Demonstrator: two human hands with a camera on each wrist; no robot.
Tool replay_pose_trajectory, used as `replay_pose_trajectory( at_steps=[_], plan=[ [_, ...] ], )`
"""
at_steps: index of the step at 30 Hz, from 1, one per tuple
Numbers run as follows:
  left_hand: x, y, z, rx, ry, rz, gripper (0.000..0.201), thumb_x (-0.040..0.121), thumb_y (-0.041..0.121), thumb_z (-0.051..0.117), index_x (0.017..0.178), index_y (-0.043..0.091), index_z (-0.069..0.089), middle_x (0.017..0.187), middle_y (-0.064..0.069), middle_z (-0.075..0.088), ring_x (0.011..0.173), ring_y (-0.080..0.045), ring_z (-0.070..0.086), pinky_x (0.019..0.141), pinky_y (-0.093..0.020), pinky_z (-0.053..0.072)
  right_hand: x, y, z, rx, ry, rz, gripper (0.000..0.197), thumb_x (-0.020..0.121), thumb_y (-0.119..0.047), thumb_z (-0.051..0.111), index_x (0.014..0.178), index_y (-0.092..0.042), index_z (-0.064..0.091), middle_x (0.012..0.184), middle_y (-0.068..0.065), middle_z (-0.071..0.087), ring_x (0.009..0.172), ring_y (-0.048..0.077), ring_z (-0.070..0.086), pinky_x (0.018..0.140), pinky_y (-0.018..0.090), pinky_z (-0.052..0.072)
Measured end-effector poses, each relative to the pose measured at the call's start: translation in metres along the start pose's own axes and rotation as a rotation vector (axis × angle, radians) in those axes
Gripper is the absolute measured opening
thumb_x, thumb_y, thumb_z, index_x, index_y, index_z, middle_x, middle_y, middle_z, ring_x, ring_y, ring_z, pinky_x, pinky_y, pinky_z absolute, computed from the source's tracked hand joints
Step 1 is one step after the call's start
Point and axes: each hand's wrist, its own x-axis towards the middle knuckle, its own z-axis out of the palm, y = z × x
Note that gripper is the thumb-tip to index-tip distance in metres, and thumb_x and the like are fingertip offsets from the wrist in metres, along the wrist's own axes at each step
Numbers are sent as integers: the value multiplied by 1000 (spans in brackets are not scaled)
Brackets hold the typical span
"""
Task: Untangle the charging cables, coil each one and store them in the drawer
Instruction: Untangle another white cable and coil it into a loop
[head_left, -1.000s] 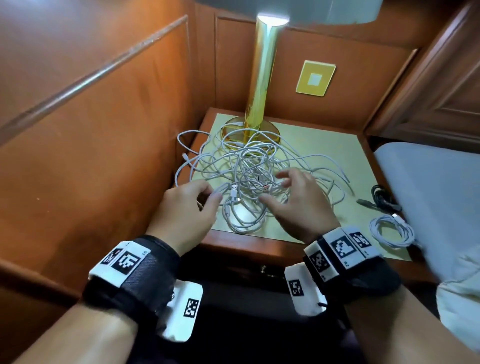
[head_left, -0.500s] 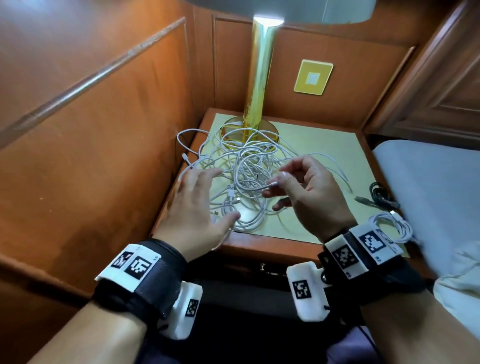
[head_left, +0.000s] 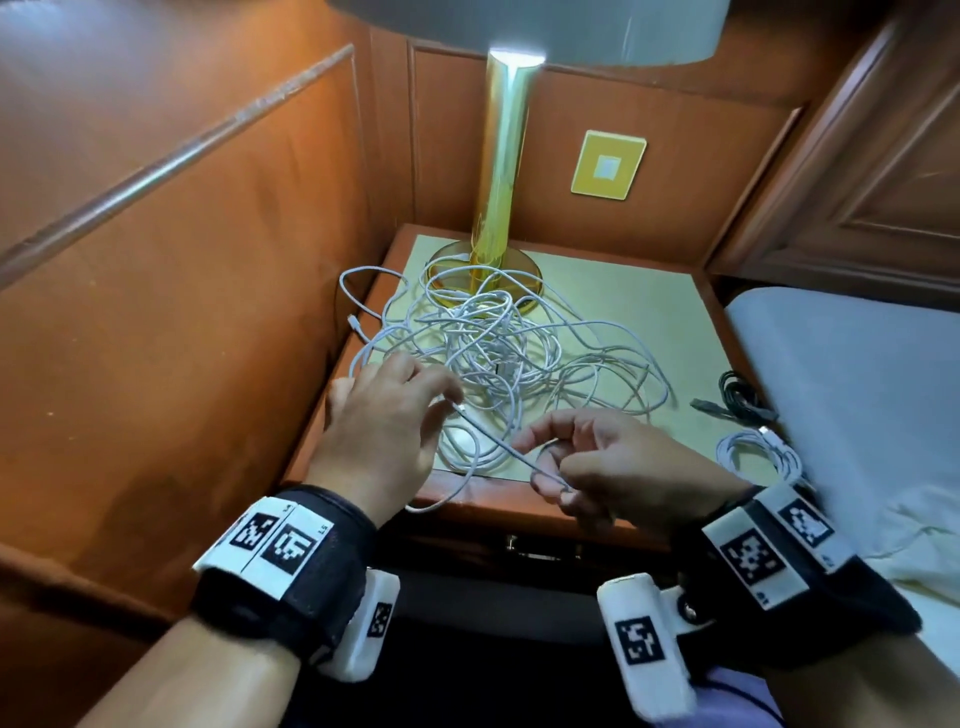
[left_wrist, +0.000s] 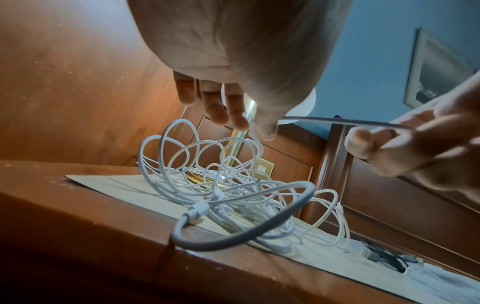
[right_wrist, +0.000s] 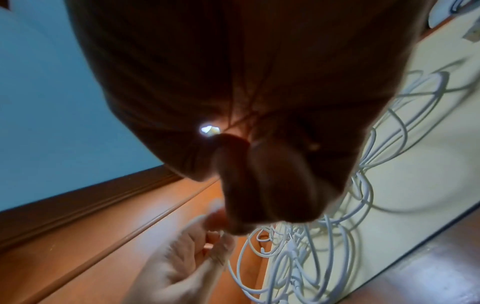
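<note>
Tangle of white cables (head_left: 498, 358) on nightstand (head_left: 670, 317), touching lamp base (head_left: 483, 265). Right hand (head_left: 613, 462) pinches one strand; left hand (head_left: 384, 415) pinches same strand near pile, other fingers loose. Cable light, limp, likely to snag; best gripped near plug end.

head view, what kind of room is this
Most likely a bedroom, perhaps a hotel room. A wooden nightstand stands in a wood-panelled corner and carries a lit lamp with a gold stem. A mattress with white bedding lies right beside it. White charging cables are tangled on top.
</note>
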Motion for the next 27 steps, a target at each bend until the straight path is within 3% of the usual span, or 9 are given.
replay_pose_trajectory(
  at_steps=[5,9,11,13,16,18,21,24,27],
  plan=[
    [0,8,1,-249,122,121,25,85,6,56,97,24,68,103,12,66,101,-14,63,88,-43,46,4,-9,-1,48,293,0,16,80,-7,50,75,-7,66,55,9,43,37,13,28,44,20,19],
    [-3,21,-9,-557,131,123,21,86,5,55,87,14,74,98,5,72,102,-13,66,86,-21,47,21,-3,-14,-193,548,-70,40,100,-40,51,80,-10,69,50,6,56,36,7,41,50,26,31],
    [-6,27,-13,-696,56,106,19,91,18,59,83,14,75,92,3,73,97,-18,68,83,-26,49,29,-3,-15,-228,582,-61,46,98,-55,49,86,-15,70,56,3,63,39,6,48,50,26,38],
    [-8,29,-14,-747,-33,110,20,93,24,67,77,13,74,85,2,72,88,-20,69,79,-29,52,34,-9,-10,-199,529,-56,56,95,-64,42,97,-15,69,67,5,69,53,11,59,54,24,45],
    [-10,31,-12,-723,-158,136,24,89,27,72,69,14,71,76,3,71,75,-16,68,72,-20,49,38,-18,-1,-218,451,-160,71,88,-71,32,118,-17,67,88,3,77,96,14,69,86,31,42],
    [-10,31,-12,-710,-218,134,26,87,28,74,65,16,69,73,4,70,71,-14,67,69,-19,49,39,-23,5,-167,405,-252,55,92,-59,43,121,-18,66,93,1,78,104,9,68,85,23,40],
    [-9,27,-13,-706,-328,112,27,86,37,75,68,17,72,73,2,72,70,-17,68,66,-32,54,41,-21,8,78,331,-297,18,95,-12,62,112,-12,66,81,1,74,80,4,70,70,12,46],
    [-9,21,-11,-644,-391,42,38,84,52,68,73,16,71,69,0,70,64,-20,64,62,-39,52,42,-19,4,216,322,-328,26,94,4,52,107,-14,66,81,-1,73,82,11,70,67,23,42],
    [-7,9,-5,-565,-254,-106,48,88,62,61,76,16,67,70,-2,70,62,-16,63,62,-37,51,37,-23,2,430,340,-411,34,91,15,34,87,-9,57,76,3,65,75,21,67,69,30,46]
  ],
)
